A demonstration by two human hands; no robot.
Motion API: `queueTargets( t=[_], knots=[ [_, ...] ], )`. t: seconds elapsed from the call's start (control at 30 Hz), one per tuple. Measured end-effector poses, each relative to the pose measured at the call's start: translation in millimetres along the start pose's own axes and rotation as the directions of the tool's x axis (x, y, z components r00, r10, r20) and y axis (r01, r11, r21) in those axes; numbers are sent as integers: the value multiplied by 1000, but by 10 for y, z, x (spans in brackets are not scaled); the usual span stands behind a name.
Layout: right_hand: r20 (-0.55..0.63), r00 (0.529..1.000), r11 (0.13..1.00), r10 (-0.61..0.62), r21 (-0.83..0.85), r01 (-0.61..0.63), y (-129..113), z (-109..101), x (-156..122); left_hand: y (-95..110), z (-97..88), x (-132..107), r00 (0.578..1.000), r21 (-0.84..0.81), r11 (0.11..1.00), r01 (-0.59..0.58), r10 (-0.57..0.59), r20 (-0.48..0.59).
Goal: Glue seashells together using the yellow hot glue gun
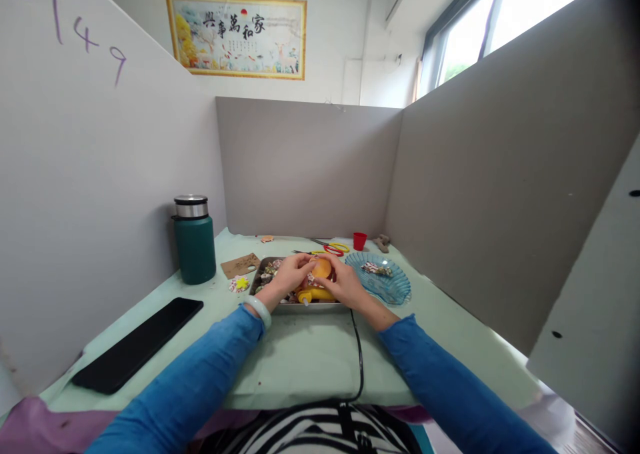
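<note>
Left fingers (pixel 303 259) and right fingers (pixel 331 284): pinching orange disc (pixel 321 268) | under fingers: tray (pixel 290 309), yellow tool (pixel 317 295) | right of fingers: plate (pixel 397 289) | left of fingers: bottle (pixel 195 249)

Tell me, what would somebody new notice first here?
Probably the bright blue sleeves, and the left hand and right hand holding a round orange thing over the metal tray. Next, the green bottle on the left of the table, then the gold-framed picture high on the wall behind.

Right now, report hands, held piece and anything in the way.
Left hand and right hand on orange round piece. Piece above metal tray. Yellow tool close by.
</note>
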State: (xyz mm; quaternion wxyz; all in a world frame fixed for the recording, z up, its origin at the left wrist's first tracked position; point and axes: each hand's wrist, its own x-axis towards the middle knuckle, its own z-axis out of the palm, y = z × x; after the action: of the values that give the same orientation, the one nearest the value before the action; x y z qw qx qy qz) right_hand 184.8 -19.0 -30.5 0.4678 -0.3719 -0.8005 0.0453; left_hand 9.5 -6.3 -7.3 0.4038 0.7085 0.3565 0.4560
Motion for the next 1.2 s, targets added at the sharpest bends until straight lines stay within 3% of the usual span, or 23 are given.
queueTargets(
  t=[1.2],
  knots=[
    [81,996,999,46,-11,-45,-19,-15,-2,4,-5,6,1000,-19,999,26,-27,-17]
  ],
)
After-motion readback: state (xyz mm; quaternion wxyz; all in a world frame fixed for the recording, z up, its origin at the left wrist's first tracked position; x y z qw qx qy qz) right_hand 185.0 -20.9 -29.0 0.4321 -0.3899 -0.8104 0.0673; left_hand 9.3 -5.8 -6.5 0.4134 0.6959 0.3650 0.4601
